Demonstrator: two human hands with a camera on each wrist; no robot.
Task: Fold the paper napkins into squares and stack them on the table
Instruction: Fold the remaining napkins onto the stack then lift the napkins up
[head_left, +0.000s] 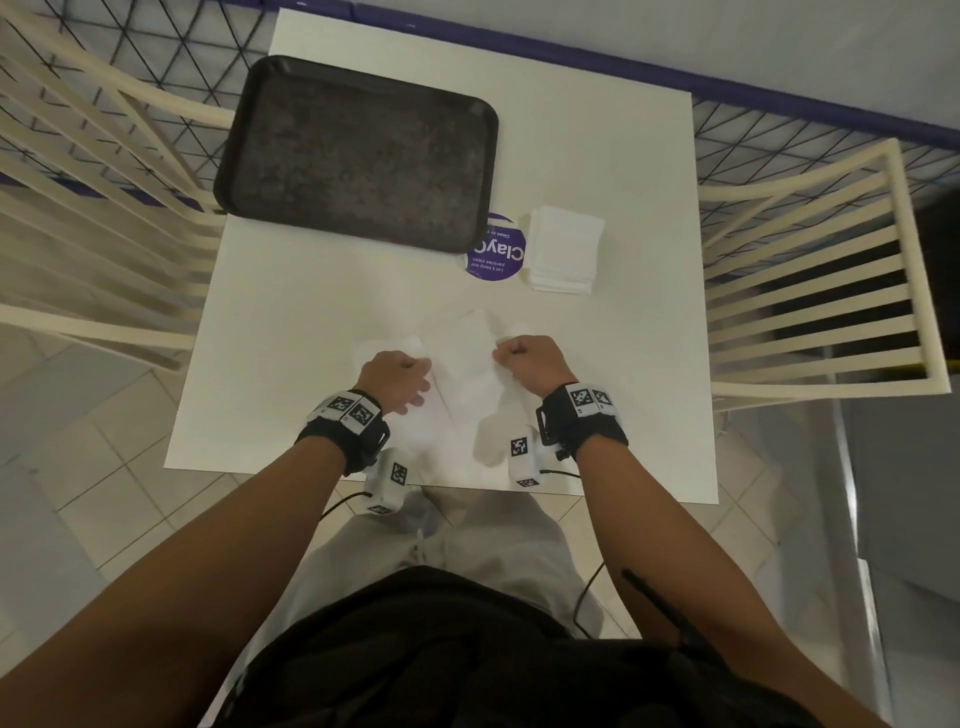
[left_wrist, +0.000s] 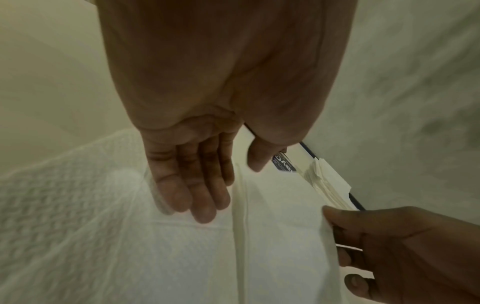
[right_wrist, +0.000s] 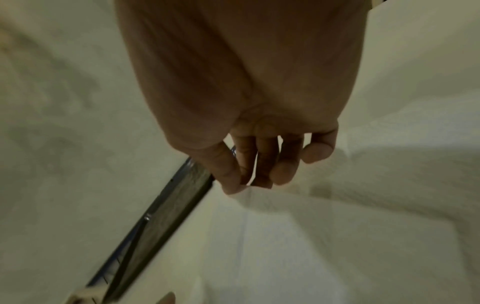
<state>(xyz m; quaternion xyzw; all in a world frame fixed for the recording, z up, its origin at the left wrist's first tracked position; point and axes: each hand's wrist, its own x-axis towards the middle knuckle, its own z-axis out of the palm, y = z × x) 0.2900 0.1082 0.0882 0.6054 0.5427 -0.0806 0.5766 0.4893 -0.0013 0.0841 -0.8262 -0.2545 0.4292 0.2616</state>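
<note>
A white paper napkin (head_left: 465, 374) (left_wrist: 280, 246) (right_wrist: 285, 236) lies partly unfolded near the front of the white table (head_left: 311, 291), with a raised crease down its middle. My left hand (head_left: 410, 374) (left_wrist: 218, 185) rests its straight fingers on the napkin's left part. My right hand (head_left: 506, 353) (right_wrist: 241, 185) pinches the napkin's right edge between thumb and fingers and holds it slightly lifted. A stack of folded napkins (head_left: 563, 249) (left_wrist: 327, 183) sits farther back on the right, clear of both hands.
A dark tray (head_left: 234, 156) lies at the table's back left, partly over a round purple sticker (head_left: 501, 260) beside the stack. Cream slatted chairs stand on the left (head_left: 104, 156) and on the right (head_left: 810, 291) of the table. A netted railing runs behind.
</note>
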